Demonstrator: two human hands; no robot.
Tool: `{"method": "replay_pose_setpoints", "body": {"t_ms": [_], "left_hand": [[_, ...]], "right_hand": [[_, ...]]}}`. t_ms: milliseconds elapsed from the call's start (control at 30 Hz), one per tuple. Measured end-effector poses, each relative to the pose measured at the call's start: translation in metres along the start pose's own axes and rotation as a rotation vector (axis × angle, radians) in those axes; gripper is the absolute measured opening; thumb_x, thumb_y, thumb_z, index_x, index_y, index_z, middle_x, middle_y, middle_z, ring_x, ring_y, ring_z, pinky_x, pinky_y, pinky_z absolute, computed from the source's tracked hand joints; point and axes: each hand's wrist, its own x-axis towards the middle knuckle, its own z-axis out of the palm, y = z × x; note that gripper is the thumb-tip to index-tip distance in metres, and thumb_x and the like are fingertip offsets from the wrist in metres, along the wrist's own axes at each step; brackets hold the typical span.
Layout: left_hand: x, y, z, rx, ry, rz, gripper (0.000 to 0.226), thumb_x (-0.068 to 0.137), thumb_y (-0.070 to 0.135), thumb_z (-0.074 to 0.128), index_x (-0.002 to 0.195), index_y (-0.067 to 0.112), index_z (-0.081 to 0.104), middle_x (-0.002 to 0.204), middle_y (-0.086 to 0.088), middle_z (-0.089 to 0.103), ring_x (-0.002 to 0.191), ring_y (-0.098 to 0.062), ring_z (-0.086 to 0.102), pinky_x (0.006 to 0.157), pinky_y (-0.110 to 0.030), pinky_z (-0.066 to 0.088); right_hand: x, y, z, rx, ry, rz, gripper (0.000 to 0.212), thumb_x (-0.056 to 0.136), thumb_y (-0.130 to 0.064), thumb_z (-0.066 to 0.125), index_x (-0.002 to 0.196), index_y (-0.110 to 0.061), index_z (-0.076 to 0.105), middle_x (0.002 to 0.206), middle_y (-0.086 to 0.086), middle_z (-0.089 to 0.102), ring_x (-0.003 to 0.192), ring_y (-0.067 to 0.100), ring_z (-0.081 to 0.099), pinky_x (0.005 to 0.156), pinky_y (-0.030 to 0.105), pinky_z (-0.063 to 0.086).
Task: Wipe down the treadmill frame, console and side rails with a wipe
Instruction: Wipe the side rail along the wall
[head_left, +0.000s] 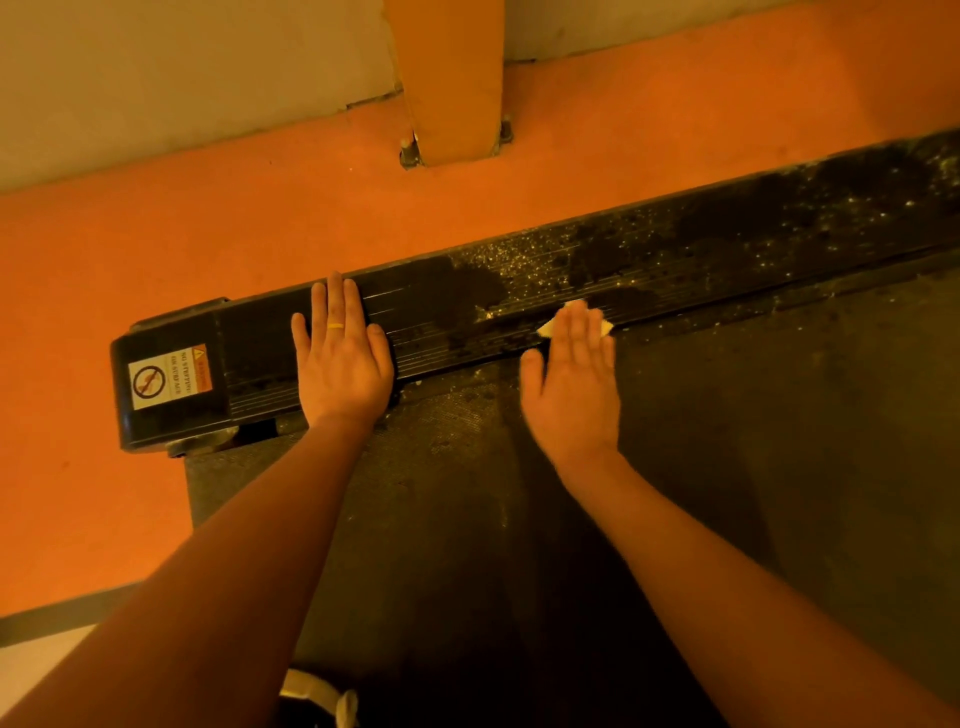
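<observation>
— Where's the wipe?
— The wipe (575, 305) lies on the black side rail (675, 249) at its belt-side edge. The right hand (574, 379) presses it down, fingers straight. Only pale corners show.
— The left hand?
— The left hand (343, 358) lies flat on the rail nearer the end cap (156, 332), holding nothing.
— Any writing?
— A warning label (169, 376) on the end cap reads "NO STEPPING" beside a crossed-out circle. The orange strip is too blurred to read.
</observation>
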Motion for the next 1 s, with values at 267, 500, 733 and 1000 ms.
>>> {"method": "replay_pose_setpoints", "body": {"t_ms": [267, 500, 733, 1000], "left_hand": [[-0.001, 0.001, -0.001, 0.007, -0.006, -0.005, 0.061, 0.106, 0.037, 0.018, 0.161, 0.012, 0.010, 0.169, -0.006, 0.004, 0.156, -0.021, 0.000, 0.126, -0.046, 0.002], [0.000, 0.001, -0.001, 0.006, -0.010, -0.006, 0.061, 0.106, 0.039, 0.017, 0.161, 0.013, 0.008, 0.169, -0.005, 0.002, 0.155, -0.020, -0.002, 0.126, -0.046, 0.001], [-0.001, 0.000, 0.000, 0.002, -0.009, -0.007, 0.061, 0.106, 0.039, 0.017, 0.161, 0.013, 0.009, 0.169, -0.005, 0.003, 0.155, -0.021, -0.002, 0.126, -0.046, 0.002], [-0.001, 0.001, -0.001, 0.001, -0.006, -0.003, 0.065, 0.103, 0.043, 0.008, 0.161, 0.014, 0.007, 0.169, -0.004, 0.001, 0.155, -0.019, -0.004, 0.126, -0.044, 0.000]], "right_hand": [[-0.022, -0.072, 0.027, 0.021, -0.140, -0.259, 0.062, 0.107, -0.038, 0.020, 0.159, -0.009, 0.002, 0.167, 0.008, -0.005, 0.153, 0.021, -0.011, 0.124, 0.038, -0.009], [-0.006, -0.044, 0.014, -0.021, -0.098, -0.231, 0.057, 0.108, -0.033, 0.017, 0.159, -0.013, 0.004, 0.167, 0.004, -0.002, 0.153, 0.019, -0.009, 0.124, 0.038, -0.006], [-0.008, -0.051, 0.014, -0.007, -0.091, -0.154, 0.057, 0.108, -0.032, 0.015, 0.159, -0.011, 0.000, 0.167, 0.007, -0.005, 0.153, 0.022, -0.012, 0.124, 0.039, -0.006], [0.010, -0.007, 0.003, -0.029, 0.005, -0.032, 0.056, 0.107, -0.032, 0.016, 0.159, -0.014, 0.007, 0.167, 0.005, 0.003, 0.154, 0.022, -0.003, 0.125, 0.043, 0.002]]}}
